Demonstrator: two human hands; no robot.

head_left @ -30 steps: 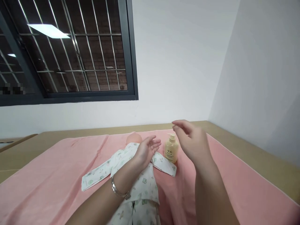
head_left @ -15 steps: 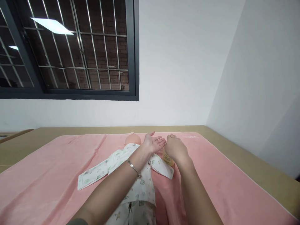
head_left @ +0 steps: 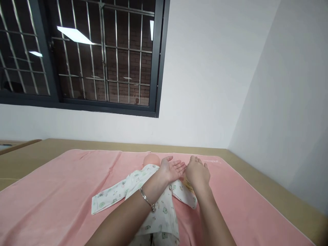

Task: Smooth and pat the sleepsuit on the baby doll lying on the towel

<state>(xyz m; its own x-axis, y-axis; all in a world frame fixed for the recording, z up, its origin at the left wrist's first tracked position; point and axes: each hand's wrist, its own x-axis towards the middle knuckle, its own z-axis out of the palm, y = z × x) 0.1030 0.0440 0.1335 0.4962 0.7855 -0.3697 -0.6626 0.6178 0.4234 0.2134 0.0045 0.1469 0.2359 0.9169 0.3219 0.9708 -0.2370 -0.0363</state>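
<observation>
A baby doll (head_left: 151,160) in a white printed romper (head_left: 156,201) lies on its back on a pink towel (head_left: 64,191). My left hand (head_left: 172,169) is held palm up, fingers stretched out, above the doll's chest, beside the bottle. My right hand (head_left: 196,173) rests on top of a yellow pump bottle (head_left: 188,185), covering its pump head; only a strip of the bottle's body shows under the palm. A silver bracelet (head_left: 147,201) sits on my left wrist.
The towel covers a tan table (head_left: 258,181) set into a corner of white walls. A barred dark window (head_left: 89,58) is on the far wall at the left. The romper's sleeves (head_left: 110,196) are spread out flat to both sides.
My right hand came down from the air onto the top of the pump bottle and stays there. My left hand moved up beside the bottle, palm up. The camera tilted slightly.
</observation>
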